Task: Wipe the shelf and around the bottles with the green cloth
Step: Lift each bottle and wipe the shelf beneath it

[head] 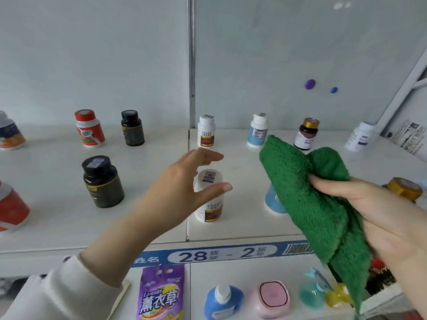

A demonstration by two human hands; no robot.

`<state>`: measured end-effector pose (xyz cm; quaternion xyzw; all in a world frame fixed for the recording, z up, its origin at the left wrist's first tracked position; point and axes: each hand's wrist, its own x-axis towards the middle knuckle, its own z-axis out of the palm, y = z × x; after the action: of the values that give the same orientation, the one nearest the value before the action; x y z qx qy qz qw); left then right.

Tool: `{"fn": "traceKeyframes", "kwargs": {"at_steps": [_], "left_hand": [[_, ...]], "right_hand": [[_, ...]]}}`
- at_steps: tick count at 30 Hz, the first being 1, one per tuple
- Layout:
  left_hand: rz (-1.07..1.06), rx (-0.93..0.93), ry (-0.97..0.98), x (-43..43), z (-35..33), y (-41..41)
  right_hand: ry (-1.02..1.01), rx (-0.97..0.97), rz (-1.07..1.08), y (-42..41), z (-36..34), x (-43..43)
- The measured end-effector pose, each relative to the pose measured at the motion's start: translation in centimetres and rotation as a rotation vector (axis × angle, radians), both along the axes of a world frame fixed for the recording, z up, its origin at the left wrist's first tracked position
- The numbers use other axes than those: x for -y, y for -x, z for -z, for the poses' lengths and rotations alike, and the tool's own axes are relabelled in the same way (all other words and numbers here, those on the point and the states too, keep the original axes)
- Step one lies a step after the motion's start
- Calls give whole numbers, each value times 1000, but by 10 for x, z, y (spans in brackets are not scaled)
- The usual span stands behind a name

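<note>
Because the green cloth [307, 192] looks soft and limp, the right hand [388, 222] clamps its fingers [330, 184] on the bunched middle. The left hand [178, 188] has its fingers apart — holding nothing.

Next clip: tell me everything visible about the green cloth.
The cloth is dark green, fluffy terry, folded over in loose layers. The right hand grips it at one side, holding it above the shelf. One corner stands up; the rest hangs past the shelf edge. It hides part of a blue bottle.
</note>
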<state>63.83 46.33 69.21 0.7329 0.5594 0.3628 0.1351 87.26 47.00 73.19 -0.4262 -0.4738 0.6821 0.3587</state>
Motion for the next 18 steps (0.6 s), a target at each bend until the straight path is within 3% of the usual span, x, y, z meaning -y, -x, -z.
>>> {"fn": "traceKeyframes", "kwargs": {"at_steps": [5,11,18], "left_hand": [[-97,73,-28,-12,-7,-9],[-85,29,153,-13,-2,-14],[-34,110,206,-20,15,-8]], "right_hand": [[-52,26,-51,-16,-31,-54],[-65,92,-19,-2,-37,-121],[-151,422,53,20,5,-180]]}}
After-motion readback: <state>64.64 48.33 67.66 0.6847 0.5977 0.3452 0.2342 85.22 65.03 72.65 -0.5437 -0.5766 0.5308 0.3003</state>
